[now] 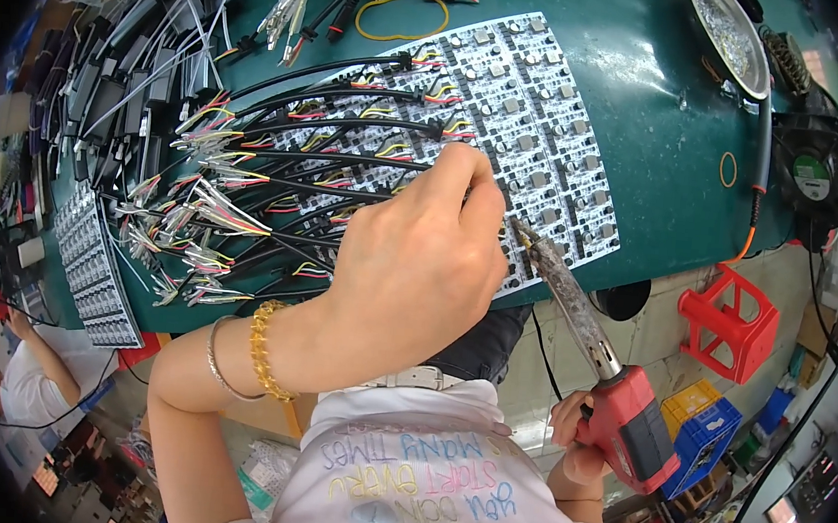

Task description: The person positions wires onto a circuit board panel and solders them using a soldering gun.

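My left hand pinches a wire at the circuit panel, frame centre; my right hand grips the soldering iron, whose tip could scorch my fingers.

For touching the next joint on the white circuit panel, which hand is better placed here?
Probably the right hand: it grips the red soldering iron, whose tip lies at the white circuit panel. The left hand rests over the wired cables, apparently steadying them.

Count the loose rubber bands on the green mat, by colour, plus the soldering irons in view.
Yellow rubber band: 1
Orange rubber band: 1
Soldering iron, red-handled, in the right hand: 1
Total: 3
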Tool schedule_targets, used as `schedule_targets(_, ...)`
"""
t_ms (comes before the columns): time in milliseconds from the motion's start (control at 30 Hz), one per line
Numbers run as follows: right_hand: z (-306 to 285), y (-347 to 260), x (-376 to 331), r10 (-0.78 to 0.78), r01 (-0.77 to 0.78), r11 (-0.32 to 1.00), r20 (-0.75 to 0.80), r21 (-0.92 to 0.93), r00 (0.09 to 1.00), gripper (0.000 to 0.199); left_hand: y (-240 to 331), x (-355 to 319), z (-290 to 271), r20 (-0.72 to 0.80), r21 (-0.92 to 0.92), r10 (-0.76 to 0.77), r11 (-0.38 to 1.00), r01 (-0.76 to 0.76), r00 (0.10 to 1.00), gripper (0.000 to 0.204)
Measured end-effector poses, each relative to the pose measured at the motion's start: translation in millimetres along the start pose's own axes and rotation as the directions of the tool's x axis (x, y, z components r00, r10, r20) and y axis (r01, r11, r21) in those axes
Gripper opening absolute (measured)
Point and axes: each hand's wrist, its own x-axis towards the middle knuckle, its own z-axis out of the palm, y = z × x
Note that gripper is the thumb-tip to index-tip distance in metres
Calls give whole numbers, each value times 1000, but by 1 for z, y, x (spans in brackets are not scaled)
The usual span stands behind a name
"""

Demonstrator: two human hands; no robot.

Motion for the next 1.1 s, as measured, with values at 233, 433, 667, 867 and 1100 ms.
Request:
schedule_targets(233,0,7,0,-12,25,974,-55,224,998,71,-9,7,-25,269,-173,92,984,-46,959,46)
schedule_targets(433,5,-1,3,-14,31,972,-75,235,997,85,-16,11,-18,239,-96,294,955,-279,925,26)
schedule_targets(667,3,-3,2,17,-5,968,-44,250,999,86,-12,3,-6,62,-34,247,969,-245,967,15)
schedule_targets(867,2,-5,-4,59,-38,959,-67,280,996,88,-3,-1,-7,42,-77,74,995,-71,996,15)
schedule_targets(1100,-11,18,-24,30,-25,975,-19,222,999,98,-3,-4,3,-42,-101,60,993,-64,997,11)
